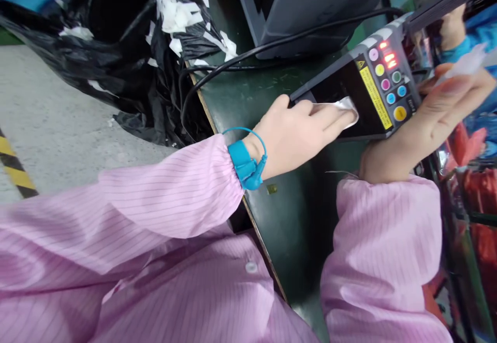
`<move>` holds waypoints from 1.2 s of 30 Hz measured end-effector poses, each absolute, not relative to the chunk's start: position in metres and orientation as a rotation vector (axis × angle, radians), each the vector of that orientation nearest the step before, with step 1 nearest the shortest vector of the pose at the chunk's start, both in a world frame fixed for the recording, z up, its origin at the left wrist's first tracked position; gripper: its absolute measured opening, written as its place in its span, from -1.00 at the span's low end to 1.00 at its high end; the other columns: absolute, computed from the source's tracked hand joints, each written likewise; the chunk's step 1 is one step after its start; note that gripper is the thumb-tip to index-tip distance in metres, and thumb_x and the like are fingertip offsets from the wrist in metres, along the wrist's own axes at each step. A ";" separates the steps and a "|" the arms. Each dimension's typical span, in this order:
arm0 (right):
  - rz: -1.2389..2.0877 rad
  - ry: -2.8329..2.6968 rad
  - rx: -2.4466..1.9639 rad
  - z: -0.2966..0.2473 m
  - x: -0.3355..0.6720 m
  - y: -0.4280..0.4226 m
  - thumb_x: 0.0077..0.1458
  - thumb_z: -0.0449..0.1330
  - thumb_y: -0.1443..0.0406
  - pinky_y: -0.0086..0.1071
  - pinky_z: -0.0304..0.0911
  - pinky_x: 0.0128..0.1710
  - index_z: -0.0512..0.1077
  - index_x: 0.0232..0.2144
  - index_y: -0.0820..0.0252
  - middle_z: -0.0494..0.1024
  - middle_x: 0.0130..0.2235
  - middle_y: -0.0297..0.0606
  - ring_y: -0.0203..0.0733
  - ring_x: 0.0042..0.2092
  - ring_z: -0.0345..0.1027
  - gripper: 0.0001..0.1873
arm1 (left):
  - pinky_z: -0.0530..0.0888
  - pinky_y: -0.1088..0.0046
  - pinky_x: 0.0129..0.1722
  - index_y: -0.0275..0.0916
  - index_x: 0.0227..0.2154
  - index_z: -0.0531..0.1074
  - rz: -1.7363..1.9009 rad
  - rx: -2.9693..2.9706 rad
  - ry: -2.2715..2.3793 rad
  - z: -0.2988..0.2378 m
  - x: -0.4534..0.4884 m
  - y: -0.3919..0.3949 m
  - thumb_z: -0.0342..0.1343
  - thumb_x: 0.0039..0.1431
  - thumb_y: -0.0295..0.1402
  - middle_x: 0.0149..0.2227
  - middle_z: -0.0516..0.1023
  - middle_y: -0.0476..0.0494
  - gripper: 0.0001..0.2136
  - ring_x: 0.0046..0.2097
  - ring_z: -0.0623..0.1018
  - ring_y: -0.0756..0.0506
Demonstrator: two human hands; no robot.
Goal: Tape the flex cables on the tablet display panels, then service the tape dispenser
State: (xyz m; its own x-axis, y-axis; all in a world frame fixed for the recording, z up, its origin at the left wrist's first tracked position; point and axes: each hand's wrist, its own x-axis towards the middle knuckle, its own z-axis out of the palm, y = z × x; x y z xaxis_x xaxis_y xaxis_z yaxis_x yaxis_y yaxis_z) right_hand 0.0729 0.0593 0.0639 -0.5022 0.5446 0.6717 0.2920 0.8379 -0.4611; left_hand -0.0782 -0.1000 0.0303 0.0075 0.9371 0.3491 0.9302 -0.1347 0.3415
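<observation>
My left hand [298,133] reaches to the mouth of a grey tape dispenser machine [378,81] and pinches a strip of clear tape [344,105] coming out of it. A blue wrist strap [244,164] sits on that wrist. My right hand [430,120] is raised beside the machine's panel of coloured buttons, fingers stretched out, with a pale translucent piece [468,63] stuck at the fingertips. Both arms wear pink striped sleeves.
The machine stands on a dark green table [295,213]. A black cable [240,60] runs across it to a grey box [306,6] behind. A black bag [116,37] full of white scraps hangs at the table's left edge. Red items [477,177] lie at right.
</observation>
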 end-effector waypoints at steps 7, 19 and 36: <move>0.253 -1.890 -0.588 0.045 0.047 0.048 0.42 -0.11 -0.03 -0.12 0.31 -0.01 0.34 -0.10 0.19 0.37 -0.17 -0.22 -0.16 -0.09 0.41 -0.55 | 0.35 0.32 -0.24 -0.12 0.34 0.21 0.817 2.068 2.443 0.017 -0.083 -0.099 -0.16 0.43 -0.51 0.00 0.60 -0.15 -0.52 -0.19 0.61 -0.10; 0.301 -1.794 -0.909 0.055 0.022 0.019 0.44 -0.16 0.04 -0.07 0.26 0.11 0.33 -0.05 0.13 0.42 -0.05 -0.06 -0.03 0.06 0.35 -0.61 | 0.39 0.29 -0.22 -0.33 0.10 0.45 1.096 2.512 1.861 0.013 -0.108 -0.075 -0.18 0.41 -0.47 -0.25 0.67 -0.23 -0.63 -0.29 0.58 -0.11; 0.356 -1.785 -0.947 0.059 0.024 0.011 0.40 -0.01 0.03 -0.17 0.22 0.00 0.36 -0.12 0.11 0.44 -0.08 -0.11 -0.06 -0.01 0.33 -0.68 | 0.28 0.27 -0.21 -0.25 0.15 0.44 0.856 2.652 1.940 0.030 -0.138 -0.076 -0.19 0.39 -0.57 -0.03 0.67 -0.23 -0.59 -0.19 0.62 -0.10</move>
